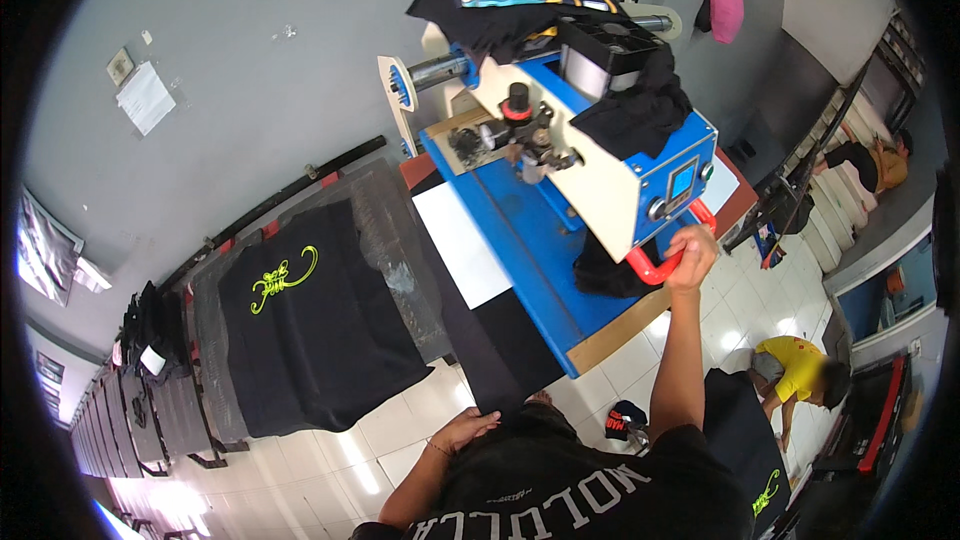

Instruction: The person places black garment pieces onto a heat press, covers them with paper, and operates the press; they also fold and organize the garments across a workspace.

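My right hand [691, 256] is closed round the red handle [652, 268] at the front of a blue and cream heat press [606, 176]. Beneath the blue upper plate [520, 270] lie a white sheet [466, 240] and black fabric [462, 325], which hangs out toward me. By my waist, my left hand [470, 429] pinches the near edge of that fabric. To the left, a black cloth piece [320, 360] with a bright yellow-green print [282, 282] is spread on a dark board [395, 270]. How far the fabric reaches under the plate is hidden.
Black garments [510, 0] and a dark cloth [640, 105] lie on top of the press. A row of boards [110, 420] runs off left along the grey wall. At right, a person in yellow [795, 370] bends near another printed black cloth [745, 430]; another person [875, 165] is farther back.
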`<state>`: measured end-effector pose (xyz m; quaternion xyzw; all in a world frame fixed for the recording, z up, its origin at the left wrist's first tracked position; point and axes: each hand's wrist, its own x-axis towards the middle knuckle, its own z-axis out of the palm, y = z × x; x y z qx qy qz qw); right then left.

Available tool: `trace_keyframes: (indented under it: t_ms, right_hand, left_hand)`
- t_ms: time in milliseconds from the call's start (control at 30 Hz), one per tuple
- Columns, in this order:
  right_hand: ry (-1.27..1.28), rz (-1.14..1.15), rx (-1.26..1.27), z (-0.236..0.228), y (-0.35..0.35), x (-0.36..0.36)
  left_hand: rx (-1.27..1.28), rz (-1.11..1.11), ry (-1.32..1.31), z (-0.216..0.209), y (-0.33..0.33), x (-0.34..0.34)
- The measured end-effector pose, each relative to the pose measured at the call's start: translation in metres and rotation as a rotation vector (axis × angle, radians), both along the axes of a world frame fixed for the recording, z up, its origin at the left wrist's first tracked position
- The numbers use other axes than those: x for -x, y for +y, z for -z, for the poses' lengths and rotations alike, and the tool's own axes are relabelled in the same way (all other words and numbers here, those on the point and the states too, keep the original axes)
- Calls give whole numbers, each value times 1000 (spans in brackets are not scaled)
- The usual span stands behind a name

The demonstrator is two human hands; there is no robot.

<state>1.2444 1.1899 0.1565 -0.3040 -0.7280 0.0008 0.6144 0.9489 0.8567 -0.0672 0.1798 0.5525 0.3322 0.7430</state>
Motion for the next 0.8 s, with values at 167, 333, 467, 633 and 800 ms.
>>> trace_keyframes:
  t_ms: [167, 333, 467, 633, 800]
  right_hand:
    - [7, 87, 174, -3, 44, -57]
    - [-55, 180, 399, -17, 90, -102]
    - [-257, 245, 450, -12, 137, -149]
    - [-580, 575, 248, -5, 146, -147]
    - [-689, 740, 369, -4, 174, -160]
  left_hand:
    - [23, 34, 23, -42, -6, -27]
    - [-10, -38, 37, -31, -17, -42]
    - [-93, -26, 89, -24, -20, -49]
    - [-78, -78, 177, -6, -31, -49]
    - [-151, -192, 73, -32, -35, -50]
